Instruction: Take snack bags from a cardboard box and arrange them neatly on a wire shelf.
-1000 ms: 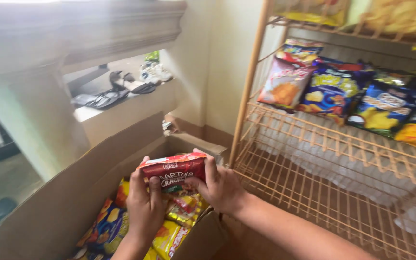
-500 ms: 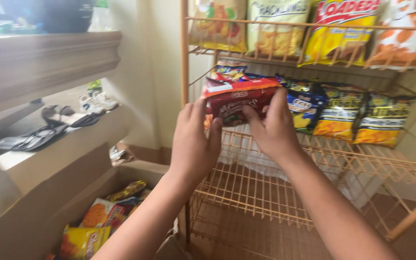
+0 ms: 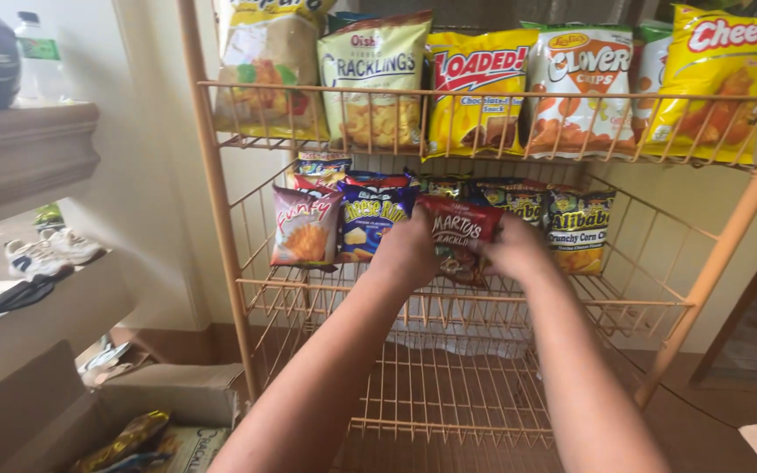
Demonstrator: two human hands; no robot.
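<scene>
Two hands meet at the middle shelf of a peach-coloured wire rack point(image 3: 221, 219). From the left we log a pink crinkled snack bag point(image 3: 306, 227), then a blue glossy one point(image 3: 370, 221). Our left hand point(image 3: 406, 252) and right hand point(image 3: 514, 249) both close their fingers on a dark red snack packet point(image 3: 457, 235), upright among the row. A dark corn-chip bag point(image 3: 578, 229) follows just beside. Overhead, yellow and white pouches point(image 3: 475, 96) crowd the upper basket. An open cardboard box point(image 3: 181, 398) sits lower left.
</scene>
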